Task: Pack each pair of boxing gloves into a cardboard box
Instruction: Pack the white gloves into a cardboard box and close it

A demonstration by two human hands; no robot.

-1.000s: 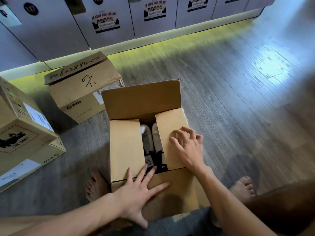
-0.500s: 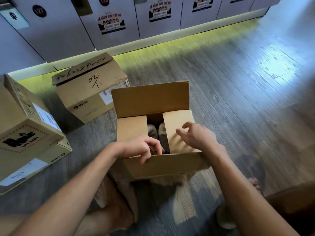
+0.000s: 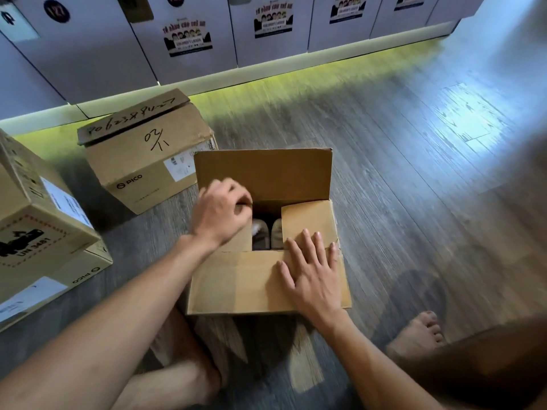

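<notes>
An open cardboard box (image 3: 236, 287) stands on the floor between my legs. Its back flap (image 3: 263, 173) is upright, and the right side flap (image 3: 307, 217) and the near flap are folded in over the top. Through the gap left between the flaps I see a pair of beige boxing gloves (image 3: 266, 233) inside. My right hand (image 3: 310, 270) lies flat with spread fingers where the near flap meets the right flap. My left hand (image 3: 220, 213), blurred and with curled fingers, hovers over the left side flap near the back flap, hiding most of that flap.
A closed PICO box (image 3: 148, 161) with handwriting sits behind at the left. Two stacked boxes (image 3: 38, 232) stand at the far left. Grey lockers (image 3: 266, 54) line the back wall. My bare foot (image 3: 417, 335) rests on the wooden floor at the right.
The near flap has come up and over the box. My right hand went from curled on the right flap to flat on the near flap. My left hand moved farther back.
</notes>
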